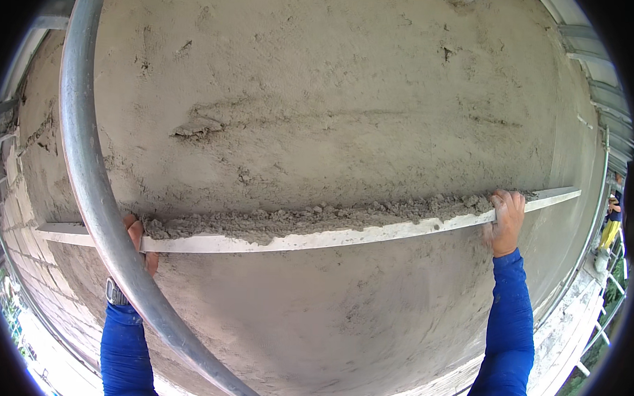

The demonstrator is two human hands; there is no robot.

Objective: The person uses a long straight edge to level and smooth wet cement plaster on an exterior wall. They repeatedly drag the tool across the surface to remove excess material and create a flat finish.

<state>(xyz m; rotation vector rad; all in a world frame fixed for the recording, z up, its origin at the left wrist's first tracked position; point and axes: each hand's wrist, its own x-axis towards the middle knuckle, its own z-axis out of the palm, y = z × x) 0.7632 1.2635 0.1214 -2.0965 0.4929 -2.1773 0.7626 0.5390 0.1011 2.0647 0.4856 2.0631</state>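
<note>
A long, pale straightedge [315, 240] lies across the grey plastered wall [321, 72], its right end a little higher than its left. Wet mortar [295, 222] is heaped in a crumbly ridge along its upper side. My right hand [505, 222] grips the bar toward its right end, fingers over the top. My left hand [133, 237] is wrapped round it near the left end, partly hidden behind a metal pipe. Above the bar the plaster shows rough streaks and a torn ridge; below it the surface looks smoother.
A thick metal scaffold pipe [95, 148] runs down in front of my left arm. Bare blockwork [32, 247] shows at the left edge. Far right, another person [613, 215] in yellow trousers stands near scaffold rails.
</note>
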